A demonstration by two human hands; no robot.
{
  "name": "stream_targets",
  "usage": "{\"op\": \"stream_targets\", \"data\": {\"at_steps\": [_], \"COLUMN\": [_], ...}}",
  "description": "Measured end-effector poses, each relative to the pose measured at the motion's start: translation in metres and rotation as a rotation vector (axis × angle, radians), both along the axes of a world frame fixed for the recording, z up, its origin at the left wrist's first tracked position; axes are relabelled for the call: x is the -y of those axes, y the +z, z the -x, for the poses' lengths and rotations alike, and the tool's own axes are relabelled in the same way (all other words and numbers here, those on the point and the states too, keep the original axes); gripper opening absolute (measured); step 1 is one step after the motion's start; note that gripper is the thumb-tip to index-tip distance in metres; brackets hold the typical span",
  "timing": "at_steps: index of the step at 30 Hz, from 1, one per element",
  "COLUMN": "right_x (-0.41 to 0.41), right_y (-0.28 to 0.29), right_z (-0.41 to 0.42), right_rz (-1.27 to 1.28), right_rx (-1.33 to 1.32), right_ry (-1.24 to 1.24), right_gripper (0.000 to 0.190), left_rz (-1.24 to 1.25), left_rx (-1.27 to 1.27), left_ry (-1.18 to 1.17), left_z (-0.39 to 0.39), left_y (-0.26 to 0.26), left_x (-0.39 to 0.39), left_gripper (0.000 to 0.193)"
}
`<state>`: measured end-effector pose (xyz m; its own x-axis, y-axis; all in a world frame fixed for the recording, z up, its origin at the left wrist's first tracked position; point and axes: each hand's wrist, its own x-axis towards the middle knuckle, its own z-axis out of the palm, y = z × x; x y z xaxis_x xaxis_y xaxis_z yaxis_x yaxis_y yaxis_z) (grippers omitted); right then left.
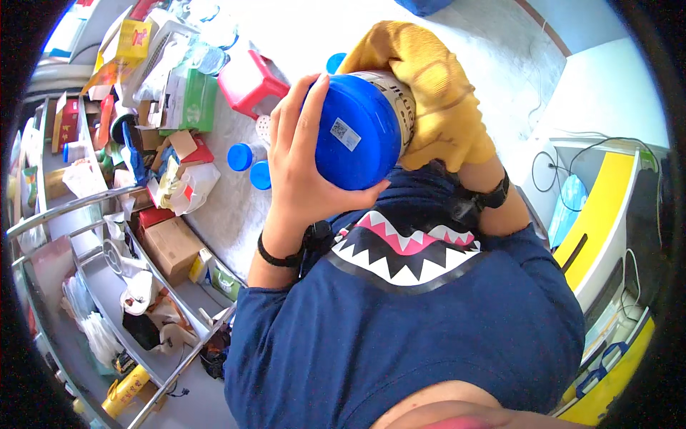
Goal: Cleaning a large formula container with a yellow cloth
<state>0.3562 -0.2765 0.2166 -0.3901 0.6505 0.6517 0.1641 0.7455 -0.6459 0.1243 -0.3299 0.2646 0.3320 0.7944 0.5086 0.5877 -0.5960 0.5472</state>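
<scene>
My left hand (297,155) grips a large jar with a blue screw lid (370,145), its fingers over the far rim and its thumb along the near rim. A small sticker with a printed code is on the lid. The jar's pale side wall (394,96) bears dark lettering and faces right. Against that side, a yellow cloth (442,102) is wrapped around my right hand (471,170), which presses it to the jar. The cloth hides the fingers of that hand. The jar is held up in front of my chest, tilted with its lid towards me.
Blue-lidded jars (239,157) stand on the floor, near a red-and-white stool (252,83). Metal-railed shelves (177,292) with boxes and bags fill the left. A green box (190,102) and plastic bottles (209,56) are beyond. At right is a white-and-yellow cabinet (595,209) with loose cables.
</scene>
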Motion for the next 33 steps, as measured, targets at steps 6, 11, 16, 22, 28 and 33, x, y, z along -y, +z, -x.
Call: {"op": "stream_targets", "data": {"at_steps": [6, 11, 16, 22, 28, 33], "right_x": [-0.022, -0.036, -0.059, -0.095, -0.124, -0.145], "right_y": [-0.001, -0.032, -0.080, -0.111, -0.125, -0.137], "right_z": [-0.020, -0.018, 0.002, 0.017, 0.019, 0.021], "right_rz": [-0.035, 0.356, 0.822, 1.215, 1.467, 1.634], "right_rx": [0.023, -0.109, -0.221, -0.208, -0.144, -0.105], "right_ry": [0.045, -0.162, -0.309, -0.364, -0.416, -0.468], "right_gripper": [0.069, 0.063, 0.058, 0.054, 0.050, 0.049], "left_rz": [0.007, -0.007, -0.035, 0.394, 0.717, 0.881], "left_rx": [0.049, -0.055, -0.311, -0.387, -0.423, -0.300], "left_ry": [0.026, 0.468, 0.789, 1.023, 1.227, 1.335], "left_z": [0.043, 0.124, 0.207, 0.292, 0.355, 0.381], "left_y": [-0.008, -0.011, -0.066, -0.178, -0.288, -0.348], "left_x": [-0.026, -0.060, -0.115, -0.171, -0.207, -0.219], "left_gripper": [0.115, 0.108, 0.106, 0.118, 0.127, 0.125]}}
